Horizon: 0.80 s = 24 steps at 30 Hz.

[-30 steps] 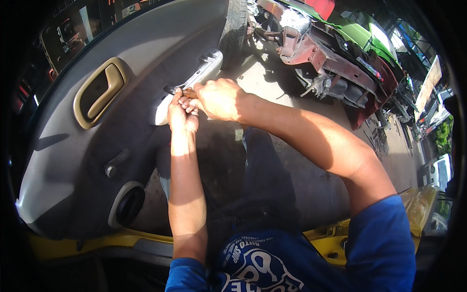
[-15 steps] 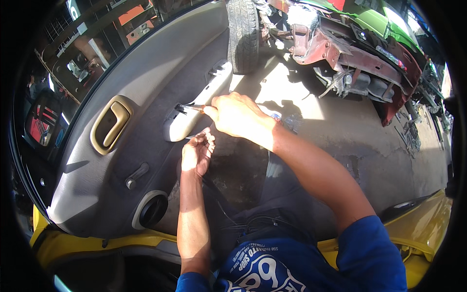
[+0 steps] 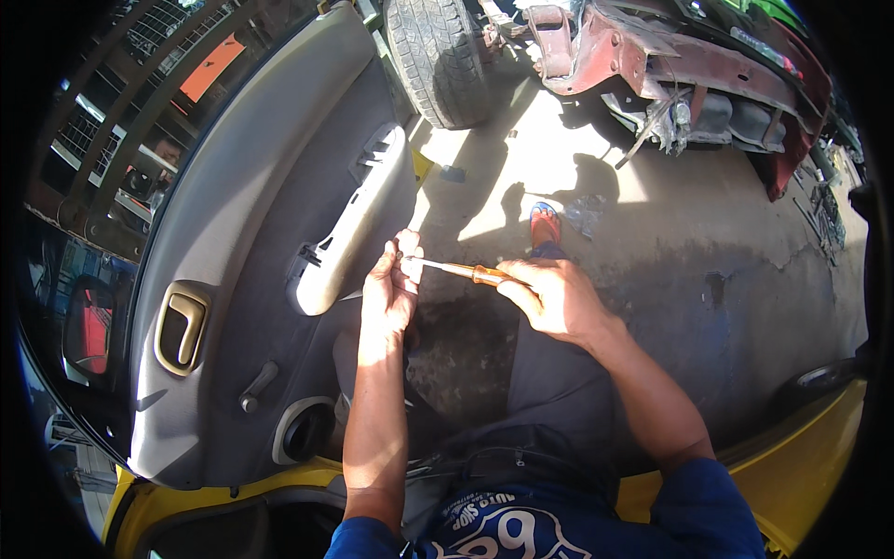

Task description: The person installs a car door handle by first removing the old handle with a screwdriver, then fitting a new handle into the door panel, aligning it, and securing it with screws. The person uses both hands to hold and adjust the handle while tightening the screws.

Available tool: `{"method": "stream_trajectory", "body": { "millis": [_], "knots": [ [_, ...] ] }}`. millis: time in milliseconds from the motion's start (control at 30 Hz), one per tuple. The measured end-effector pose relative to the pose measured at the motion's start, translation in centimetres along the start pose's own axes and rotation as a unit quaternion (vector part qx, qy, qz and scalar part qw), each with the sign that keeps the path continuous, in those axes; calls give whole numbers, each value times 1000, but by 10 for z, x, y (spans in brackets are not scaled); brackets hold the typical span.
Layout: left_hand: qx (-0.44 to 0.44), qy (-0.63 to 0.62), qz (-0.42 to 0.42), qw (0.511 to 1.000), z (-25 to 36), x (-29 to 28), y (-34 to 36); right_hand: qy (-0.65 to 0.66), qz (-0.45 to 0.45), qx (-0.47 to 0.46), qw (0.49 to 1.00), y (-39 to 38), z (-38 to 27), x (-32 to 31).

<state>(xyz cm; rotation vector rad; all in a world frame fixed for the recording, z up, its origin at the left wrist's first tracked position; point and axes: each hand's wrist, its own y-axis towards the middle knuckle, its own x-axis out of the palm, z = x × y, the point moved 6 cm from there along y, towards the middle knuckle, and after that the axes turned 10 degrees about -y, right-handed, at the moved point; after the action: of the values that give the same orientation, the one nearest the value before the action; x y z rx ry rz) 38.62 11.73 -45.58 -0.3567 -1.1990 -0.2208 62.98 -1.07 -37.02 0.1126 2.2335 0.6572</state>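
In my right hand (image 3: pixel 563 300) is a screwdriver (image 3: pixel 486 276) with an amber handle, its thin shaft pointing left. The shaft's tip meets the fingertips of my left hand (image 3: pixel 391 300), which is raised with its fingers curled and pinched together. Something tiny seems to sit between those fingers, too small to name. Just left of that hand, a pale armrest (image 3: pixel 354 244) runs along the grey door panel (image 3: pixel 237 252), with dark openings beside it. Lower on the panel are a tan inner door handle (image 3: pixel 183 331), a window crank (image 3: pixel 261 384) and a round speaker (image 3: pixel 305 431).
A worn tyre (image 3: pixel 438 61) stands beyond the door's far end. Dark red car front parts (image 3: pixel 689 74) lie at the upper right. My sandalled foot (image 3: pixel 545 224) rests on the concrete floor, near a crumpled clear plastic bag (image 3: pixel 587 214). Yellow bodywork (image 3: pixel 801 466) borders the lower right.
My right hand has drawn the screwdriver out of the armrest's opening and moved right. Its tip is now at my left fingertips, and my left hand has risen slightly. The view has shifted.
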Motion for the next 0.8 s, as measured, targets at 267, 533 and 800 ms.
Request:
{"method": "stream_trajectory", "body": {
  "millis": [267,533,800],
  "knots": [
    [22,49,23,998,-13,2,20,24,13,50,998,-6,10,12],
    [44,126,-25,991,-18,21,25,33,-47,163,985,-13,13,20],
    [10,136,-53,989,-24,31,36,74,73,129,986,-13,-4,26]
  ]
}}
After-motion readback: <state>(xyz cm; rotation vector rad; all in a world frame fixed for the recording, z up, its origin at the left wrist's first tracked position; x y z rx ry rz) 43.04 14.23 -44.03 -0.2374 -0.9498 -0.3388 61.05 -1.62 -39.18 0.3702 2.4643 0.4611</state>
